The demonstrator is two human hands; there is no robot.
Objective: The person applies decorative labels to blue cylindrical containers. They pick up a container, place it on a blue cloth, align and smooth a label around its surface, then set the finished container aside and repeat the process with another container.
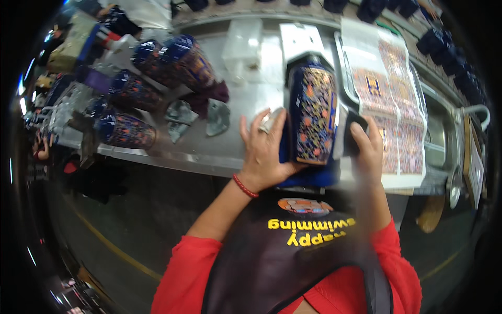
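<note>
A tall dark-blue faceted vase [312, 112] with a dense floral pattern and gold edging stands in front of me, on something blue [308, 178]. My left hand [264, 154] lies along its left side, fingers apart, thumb by its base. Between those fingers sits a small pale piece [270, 121], its kind unclear. On the other side my right hand [369, 144], slightly blurred, grips a dark flat pad [352, 135] beside the vase. Patterned transfer sheets [387, 104] lie just beyond this hand, over a tray.
Several patterned blue vases [133, 128] rest on the metal table [204, 157] at left. Nearby are a maroon cloth [212, 97] and grey-green crumpled pieces [218, 118]. A clear plastic box [243, 47] stands farther back. At right is a metal sink [435, 123]; dark vases [436, 42] line the back.
</note>
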